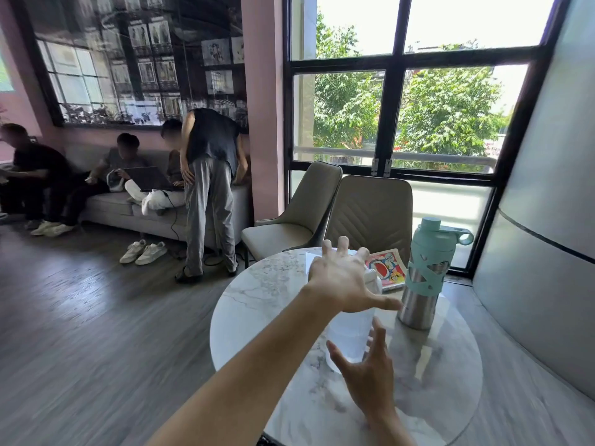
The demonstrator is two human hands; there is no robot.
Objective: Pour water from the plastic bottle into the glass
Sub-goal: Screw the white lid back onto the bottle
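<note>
Round marble desk (257,304). Steel flask (425,275) with teal sleeve and cap stands upright just right of the raised left hand (346,280). Colourful comic book (386,263) lies flat beyond that hand, beside the flask. Two beige chairs (370,214) behind. Far left of the hand: grey sofa (128,207) with seated people, white sneakers (143,252) on floor.

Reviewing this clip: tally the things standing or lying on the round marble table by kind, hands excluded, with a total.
Steel bottle with teal cap and sleeve: 1
Clear glass: 1
Clear plastic bottle, mostly hidden behind the left hand: 1
Colourful picture book: 1
White paper sheet: 1
Total: 5
</note>
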